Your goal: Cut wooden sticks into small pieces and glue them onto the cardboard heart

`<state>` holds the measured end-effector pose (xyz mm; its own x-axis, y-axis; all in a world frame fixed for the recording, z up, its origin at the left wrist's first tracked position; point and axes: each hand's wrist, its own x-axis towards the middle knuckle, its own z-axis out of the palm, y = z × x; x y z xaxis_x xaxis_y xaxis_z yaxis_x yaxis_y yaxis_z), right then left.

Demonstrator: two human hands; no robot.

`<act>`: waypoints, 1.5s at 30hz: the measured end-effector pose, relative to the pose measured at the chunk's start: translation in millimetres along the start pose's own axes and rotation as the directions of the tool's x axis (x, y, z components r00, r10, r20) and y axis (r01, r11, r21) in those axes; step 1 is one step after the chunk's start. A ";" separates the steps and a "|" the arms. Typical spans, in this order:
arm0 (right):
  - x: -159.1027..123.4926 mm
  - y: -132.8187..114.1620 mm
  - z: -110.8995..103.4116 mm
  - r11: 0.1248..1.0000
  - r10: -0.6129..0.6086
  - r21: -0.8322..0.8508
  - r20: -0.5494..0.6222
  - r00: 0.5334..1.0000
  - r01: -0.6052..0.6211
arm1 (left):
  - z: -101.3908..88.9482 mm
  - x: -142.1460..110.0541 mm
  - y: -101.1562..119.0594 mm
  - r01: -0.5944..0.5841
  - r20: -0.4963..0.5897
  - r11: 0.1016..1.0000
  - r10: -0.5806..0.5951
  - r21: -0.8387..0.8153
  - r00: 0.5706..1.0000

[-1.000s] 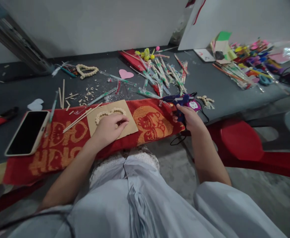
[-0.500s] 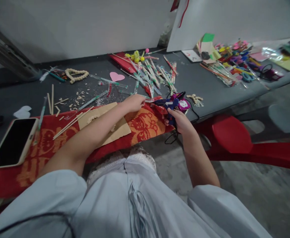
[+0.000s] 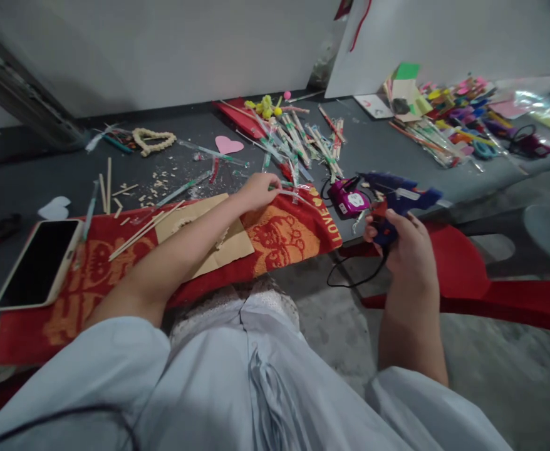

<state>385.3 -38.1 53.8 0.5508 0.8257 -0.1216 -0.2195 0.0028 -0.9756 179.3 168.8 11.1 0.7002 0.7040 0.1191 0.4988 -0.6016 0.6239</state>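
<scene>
My right hand (image 3: 407, 243) is wrapped round the handle of a dark blue hot glue gun (image 3: 399, 194), raised off the table's front edge with its nozzle to the left. A black cord hangs below it. Over the red and orange towel (image 3: 282, 235), my left hand (image 3: 260, 191) is closed on a thin clear plastic wrapper (image 3: 298, 190) with green print. Under my left forearm lies a piece of brown cardboard (image 3: 232, 241), bearing a partly hidden shape made of small wooden bits. Thin wooden sticks (image 3: 140, 237) rest across the cardboard's left edge.
A phone (image 3: 40, 266) lies at the left. Behind the towel are a wooden-bit heart (image 3: 153, 141), a pink paper heart (image 3: 228, 145) and wrapped chopsticks (image 3: 296, 134). A purple box-like device (image 3: 350, 199) sits beside the glue gun. A red chair (image 3: 460, 263) stands at the right.
My right hand has drawn the glue gun rightward, away from my left hand and the purple device. My left hand stays nearly in place, with the wrapper now showing plainly.
</scene>
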 end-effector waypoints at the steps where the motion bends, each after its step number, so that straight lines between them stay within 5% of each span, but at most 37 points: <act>1: -3.7 0.0 7.7 0.999 -0.018 0.031 -0.021 1.000 0.018 | -1.7 -1.4 1.5 0.009 -0.091 0.994 -0.019 -0.105 0.996; 6: -24.6 20.2 66.0 0.999 -0.042 0.035 0.149 0.988 0.037 | -30.1 -36.9 11.8 -0.008 -0.319 0.892 -0.153 -0.452 0.935; 11: -41.7 48.1 117.2 0.994 0.100 -0.086 0.400 0.911 -0.072 | -62.1 -127.4 7.5 0.062 -0.362 0.784 -0.353 -0.618 0.863; 17: -54.4 64.7 154.9 0.960 0.227 -0.267 0.553 0.802 -0.088 | -59.8 -223.6 -2.5 0.144 -0.304 0.510 -0.690 -0.848 0.657; 21: -63.7 75.7 170.4 0.937 0.288 -0.340 0.631 0.720 -0.077 | -54.2 -256.4 2.8 0.095 -0.271 0.367 -0.816 -0.925 0.511; 24: -67.9 82.0 176.5 0.923 0.309 -0.382 0.684 0.661 -0.036 | -53.3 -271.1 6.3 0.068 -0.251 0.312 -0.859 -0.948 0.445; 32: -73.6 91.1 186.0 0.886 0.378 -0.463 0.696 0.610 -0.021 | -55.3 -287.2 8.4 -0.038 -0.229 0.231 -0.903 -0.972 0.363; 45: -84.5 90.0 194.2 0.921 0.354 -0.381 0.732 0.582 -0.081 | -51.8 -300.2 5.2 -0.056 -0.242 0.239 -0.891 -0.969 0.384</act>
<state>162.6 1.9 11.8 -0.3469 0.8943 -0.2826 0.0602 -0.2794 -0.9583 -54.7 -26.2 18.6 -0.2990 0.8977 -0.3235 -0.4155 0.1827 0.8910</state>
